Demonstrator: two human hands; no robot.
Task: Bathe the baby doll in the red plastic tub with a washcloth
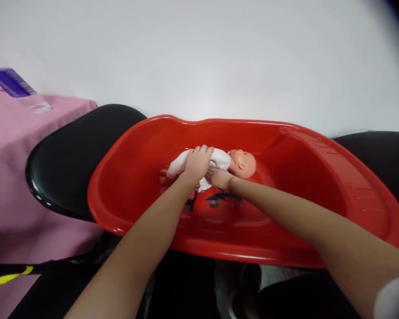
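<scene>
A baby doll (221, 158) in white clothing lies inside a red baby bathtub (119, 177), its bald head to the right and its bare feet to the left. My left hand (199, 161) reaches over the doll's middle, with the fingers wrapped round its far side. Just to the right and nearer to me, my right hand (219, 178) grips the near side of the doll's body and its white clothing. Its fingertips are partly hidden beside the left hand. Dark printed pictures on the tub's floor show below the hands.
Black chair seats (76, 155) show on both sides under the tub. At the left, a clear bottle with a purple label (15, 83) lies on a pink cloth (6, 177). A white wall (199, 57) rises behind.
</scene>
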